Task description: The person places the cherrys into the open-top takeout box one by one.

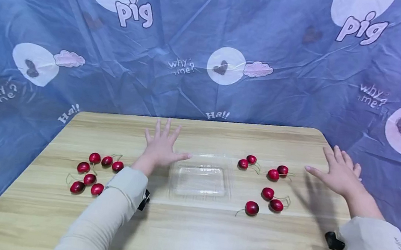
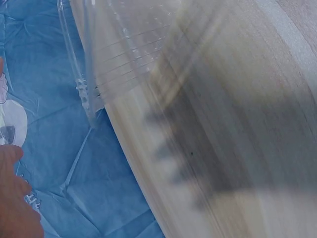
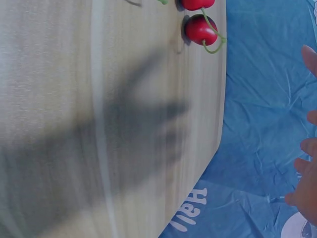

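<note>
My left hand (image 1: 161, 150) is held over the table with its fingers spread, just left of a clear plastic box (image 1: 200, 180). Nothing is in that hand. On the right, my right hand (image 1: 339, 174) hovers above the table's right edge, fingers spread and holding nothing. Several red cherries (image 1: 268, 193) with green stems lie between the box and my right hand. Another group of cherries (image 1: 89, 179) sits left of my left forearm, which partly covers one of them. In the right wrist view, a cherry (image 3: 200, 29) lies near the table's edge.
The light wood table (image 1: 199, 237) has rounded far corners. Behind it hangs a blue printed cloth (image 1: 183, 31). Each sleeve cuff has a small black device (image 1: 335, 241) at the wrist. Shadows of both hands fall across the tabletop.
</note>
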`<state>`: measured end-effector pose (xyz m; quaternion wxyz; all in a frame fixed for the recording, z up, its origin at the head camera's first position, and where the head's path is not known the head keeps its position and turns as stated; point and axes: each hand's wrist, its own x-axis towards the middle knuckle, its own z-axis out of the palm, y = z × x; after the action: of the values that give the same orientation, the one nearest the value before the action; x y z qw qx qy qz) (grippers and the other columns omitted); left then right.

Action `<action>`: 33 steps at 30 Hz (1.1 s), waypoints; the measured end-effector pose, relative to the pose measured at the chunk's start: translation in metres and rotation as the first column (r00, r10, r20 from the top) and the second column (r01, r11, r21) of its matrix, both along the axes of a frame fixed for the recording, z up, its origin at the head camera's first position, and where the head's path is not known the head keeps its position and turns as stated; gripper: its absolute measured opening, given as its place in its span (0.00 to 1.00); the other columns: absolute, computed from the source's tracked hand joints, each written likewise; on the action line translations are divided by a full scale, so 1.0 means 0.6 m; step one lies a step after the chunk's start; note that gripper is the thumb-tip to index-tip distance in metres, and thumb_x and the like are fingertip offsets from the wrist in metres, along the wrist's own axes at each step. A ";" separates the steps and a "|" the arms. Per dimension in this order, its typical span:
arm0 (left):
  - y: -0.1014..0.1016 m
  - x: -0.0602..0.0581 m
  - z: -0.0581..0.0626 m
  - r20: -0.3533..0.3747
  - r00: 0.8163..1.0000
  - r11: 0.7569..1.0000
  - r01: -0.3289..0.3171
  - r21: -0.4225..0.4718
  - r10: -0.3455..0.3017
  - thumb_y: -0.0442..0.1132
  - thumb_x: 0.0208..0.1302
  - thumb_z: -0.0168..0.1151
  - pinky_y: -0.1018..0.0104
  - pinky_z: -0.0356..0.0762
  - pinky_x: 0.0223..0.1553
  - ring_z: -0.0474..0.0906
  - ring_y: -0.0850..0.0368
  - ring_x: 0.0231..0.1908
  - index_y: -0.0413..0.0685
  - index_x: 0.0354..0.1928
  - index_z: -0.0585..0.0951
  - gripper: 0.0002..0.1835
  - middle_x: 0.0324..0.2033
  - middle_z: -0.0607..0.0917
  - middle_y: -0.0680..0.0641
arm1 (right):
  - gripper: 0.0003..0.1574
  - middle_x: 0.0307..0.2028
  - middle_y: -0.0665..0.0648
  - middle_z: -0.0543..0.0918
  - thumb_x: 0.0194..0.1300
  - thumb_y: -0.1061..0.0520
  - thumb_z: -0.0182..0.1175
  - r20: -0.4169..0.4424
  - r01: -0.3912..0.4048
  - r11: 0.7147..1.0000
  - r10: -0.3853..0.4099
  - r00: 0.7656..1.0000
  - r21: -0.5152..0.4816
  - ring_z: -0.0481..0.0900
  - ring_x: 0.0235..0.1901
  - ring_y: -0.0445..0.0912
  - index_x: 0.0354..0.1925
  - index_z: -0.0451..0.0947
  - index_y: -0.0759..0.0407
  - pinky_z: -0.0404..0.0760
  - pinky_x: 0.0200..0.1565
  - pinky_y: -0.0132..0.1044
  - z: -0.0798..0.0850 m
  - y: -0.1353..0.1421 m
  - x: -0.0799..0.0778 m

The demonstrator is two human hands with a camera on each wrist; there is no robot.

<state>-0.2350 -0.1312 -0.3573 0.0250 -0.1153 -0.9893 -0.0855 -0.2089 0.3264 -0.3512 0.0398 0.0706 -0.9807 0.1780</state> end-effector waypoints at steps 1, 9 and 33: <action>-0.001 0.000 0.000 0.002 1.000 1.000 0.000 -0.003 0.000 0.74 0.44 0.44 0.36 0.18 0.47 0.18 0.39 0.59 0.58 0.66 0.43 0.51 0.64 0.32 0.42 | 0.55 0.60 0.77 0.37 0.55 0.35 0.49 -0.004 -0.001 1.000 0.001 1.000 0.001 0.29 0.58 0.69 0.64 0.37 0.66 0.25 0.46 0.68 0.000 0.000 -0.001; 0.001 0.002 0.002 -0.012 1.000 1.000 0.011 -0.003 -0.011 0.76 0.42 0.41 0.37 0.19 0.48 0.22 0.38 0.60 0.59 0.66 0.42 0.52 0.64 0.31 0.43 | 0.55 0.60 0.76 0.34 0.56 0.35 0.48 0.006 -0.008 1.000 0.008 1.000 0.006 0.27 0.58 0.69 0.64 0.36 0.66 0.23 0.47 0.67 0.004 -0.003 -0.003; -0.005 0.043 -0.027 0.002 0.999 0.999 0.041 0.022 -0.041 0.76 0.40 0.43 0.37 0.20 0.49 0.17 0.43 0.59 0.58 0.66 0.44 0.53 0.63 0.29 0.44 | 0.55 0.59 0.79 0.37 0.56 0.35 0.48 0.068 -0.044 0.999 0.046 0.997 -0.032 0.31 0.56 0.72 0.63 0.38 0.69 0.23 0.47 0.67 -0.042 -0.037 -0.003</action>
<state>-0.2091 -0.1344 -0.3733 0.0233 -0.1354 -0.9858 -0.0970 -0.2105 0.3041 -0.3762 0.0033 0.0859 -0.9768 0.1963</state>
